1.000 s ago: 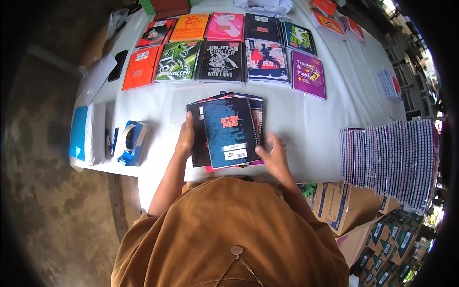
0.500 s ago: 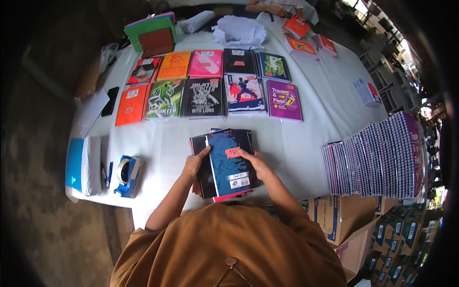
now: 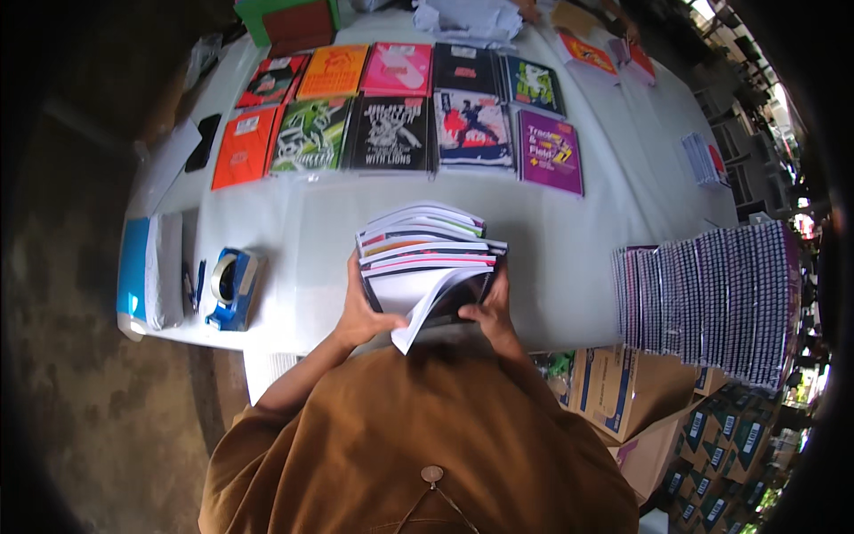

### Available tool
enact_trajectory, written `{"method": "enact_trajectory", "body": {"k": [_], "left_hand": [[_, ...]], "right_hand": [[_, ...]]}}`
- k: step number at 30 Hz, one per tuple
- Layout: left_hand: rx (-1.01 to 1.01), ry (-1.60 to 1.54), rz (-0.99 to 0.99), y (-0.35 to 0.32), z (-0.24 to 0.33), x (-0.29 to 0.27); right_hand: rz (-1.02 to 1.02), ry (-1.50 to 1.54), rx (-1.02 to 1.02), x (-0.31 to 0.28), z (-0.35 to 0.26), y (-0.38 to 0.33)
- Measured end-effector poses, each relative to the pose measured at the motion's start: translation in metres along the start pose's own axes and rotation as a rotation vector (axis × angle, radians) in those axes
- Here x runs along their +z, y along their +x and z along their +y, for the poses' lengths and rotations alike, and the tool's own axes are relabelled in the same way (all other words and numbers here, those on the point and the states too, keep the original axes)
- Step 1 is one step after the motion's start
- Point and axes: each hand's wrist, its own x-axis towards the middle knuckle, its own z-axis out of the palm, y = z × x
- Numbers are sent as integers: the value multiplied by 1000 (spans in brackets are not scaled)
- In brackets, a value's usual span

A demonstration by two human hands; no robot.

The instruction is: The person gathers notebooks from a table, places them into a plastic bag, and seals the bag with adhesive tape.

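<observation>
A stack of several notebooks [image 3: 427, 238] is held between my two hands close to my body, over the near edge of the white-covered table. It is tipped up so the page edges show, with coloured covers between the white layers. My left hand [image 3: 360, 310] grips its left side, and my right hand [image 3: 494, 311] wraps around the right side. On the nearest notebook, some white pages [image 3: 429, 307] curl away from a dark cover, close to my left thumb. Beyond the stack lie two rows of notebooks with colourful covers, including a purple one [image 3: 550, 153] and a black one [image 3: 390, 133].
To the left are a blue tape dispenser [image 3: 233, 289], pens [image 3: 195, 287], a black phone [image 3: 204, 142] and a blue-and-white pack [image 3: 149, 271]. A tall stack of spiral notebooks [image 3: 707, 298] stands at the right, above cardboard boxes [image 3: 614, 392]. Crumpled white sheeting [image 3: 467, 20] lies at the far side.
The notebooks lay flat with a blue-and-black cover facing up; now they are tilted up, page edges showing, and the nearest one's pages bend open. My hands have shifted to the stack's sides.
</observation>
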Motion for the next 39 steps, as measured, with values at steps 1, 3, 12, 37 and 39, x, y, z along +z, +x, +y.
{"method": "enact_trajectory", "body": {"k": [1, 3, 12, 37, 39], "left_hand": [[9, -9, 22, -1, -3, 4], [44, 38, 15, -13, -2, 0], [10, 45, -36, -19, 5, -8], [174, 99, 161, 6, 8, 16], [315, 180, 104, 14, 4, 7]], "right_hand": [[51, -127, -4, 7, -1, 0], [58, -187, -68, 14, -10, -7], [82, 17, -262, 18, -25, 5], [-69, -219, -235, 1, 11, 24], [-66, -398, -332, -3, 13, 14]]}}
